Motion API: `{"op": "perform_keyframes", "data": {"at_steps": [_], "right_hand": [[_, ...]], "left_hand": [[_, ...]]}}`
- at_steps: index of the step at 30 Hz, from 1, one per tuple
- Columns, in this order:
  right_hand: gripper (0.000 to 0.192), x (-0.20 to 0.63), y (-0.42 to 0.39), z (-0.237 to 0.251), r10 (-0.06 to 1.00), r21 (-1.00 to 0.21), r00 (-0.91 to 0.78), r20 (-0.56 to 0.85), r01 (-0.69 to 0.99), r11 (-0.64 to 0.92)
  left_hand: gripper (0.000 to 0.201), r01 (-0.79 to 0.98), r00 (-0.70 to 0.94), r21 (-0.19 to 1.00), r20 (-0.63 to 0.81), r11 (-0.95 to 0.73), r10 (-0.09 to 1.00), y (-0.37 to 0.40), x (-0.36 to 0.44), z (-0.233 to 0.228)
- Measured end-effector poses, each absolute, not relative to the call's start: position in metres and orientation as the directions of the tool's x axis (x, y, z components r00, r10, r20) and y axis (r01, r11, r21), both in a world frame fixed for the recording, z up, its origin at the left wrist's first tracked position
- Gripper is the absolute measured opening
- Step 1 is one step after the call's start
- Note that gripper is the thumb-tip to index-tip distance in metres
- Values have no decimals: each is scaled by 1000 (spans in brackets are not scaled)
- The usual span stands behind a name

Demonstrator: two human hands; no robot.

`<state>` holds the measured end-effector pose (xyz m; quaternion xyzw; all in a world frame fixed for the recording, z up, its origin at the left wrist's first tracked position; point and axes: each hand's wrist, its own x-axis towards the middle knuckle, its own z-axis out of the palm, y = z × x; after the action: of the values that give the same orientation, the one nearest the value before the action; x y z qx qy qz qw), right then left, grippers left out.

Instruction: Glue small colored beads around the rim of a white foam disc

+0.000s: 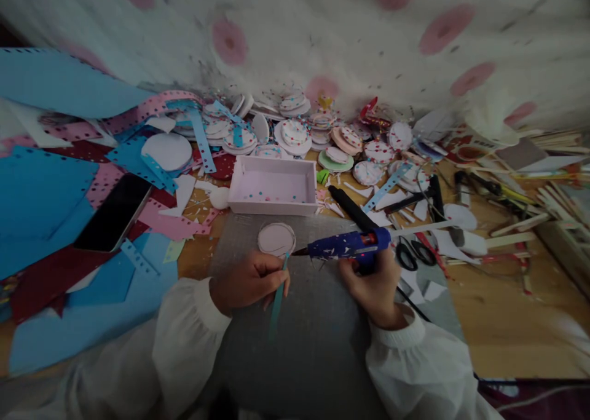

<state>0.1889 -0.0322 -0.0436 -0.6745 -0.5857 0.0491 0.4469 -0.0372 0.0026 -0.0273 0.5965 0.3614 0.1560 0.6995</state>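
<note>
Beyond the white tray (275, 186) lay many decorated discs (295, 132); before it, the left hand (249, 280) pinched a teal strip (278, 297) at one bare disc (276, 239), the right hand (374, 283) gripping a glue gun (346, 245).

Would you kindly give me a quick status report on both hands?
Left hand pinching blue strip beside white disc. Right hand gripping glue gun, nozzle towards the disc. Grey mat beneath; scissors lying right.

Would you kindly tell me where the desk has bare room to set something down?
The grey mat is bare between the left hand and right hand. The wooden top lies bare right of the scissors. Behind the white tray, and left around the phone, it is crowded.
</note>
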Motion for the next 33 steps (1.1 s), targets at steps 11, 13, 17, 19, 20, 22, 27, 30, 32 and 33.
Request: {"op": "perform_keyframes", "data": {"at_steps": [11,13,17,19,20,22,27,30,32,33], "right_hand": [[20,189,-33,-47,834,-639,280,476,762,108],[20,190,-33,-48,840,-633,275,468,768,102],[22,191,-34,-50,848,-621,258,462,778,102],[23,192,-35,-52,847,-602,253,468,792,97],[23,193,-35,-52,845,-590,253,471,803,88],[25,195,-34,-52,842,-569,273,465,821,48],[31,206,-26,-45,864,-443,391,318,867,-229],[25,211,-21,-43,919,-310,299,256,926,-215],[23,211,-19,-45,941,-242,212,264,959,-148],[22,211,-18,-46,945,-220,182,272,968,-123]], "left_hand": [[26,176,711,951,-303,256,635,2,-39,-32],[26,166,706,949,-304,268,639,1,-39,-32],[25,176,704,948,-310,267,639,2,-39,-31],[26,182,708,948,-311,261,635,2,-38,-31],[27,181,711,949,-308,258,632,2,-38,-31],[27,179,711,950,-305,257,634,2,-38,-31],[27,199,706,949,-312,245,635,2,-37,-26],[27,208,705,952,-305,224,640,1,-37,-27],[27,209,689,953,-303,221,659,0,-36,-29],[27,207,679,953,-303,221,668,-1,-36,-29]]}}
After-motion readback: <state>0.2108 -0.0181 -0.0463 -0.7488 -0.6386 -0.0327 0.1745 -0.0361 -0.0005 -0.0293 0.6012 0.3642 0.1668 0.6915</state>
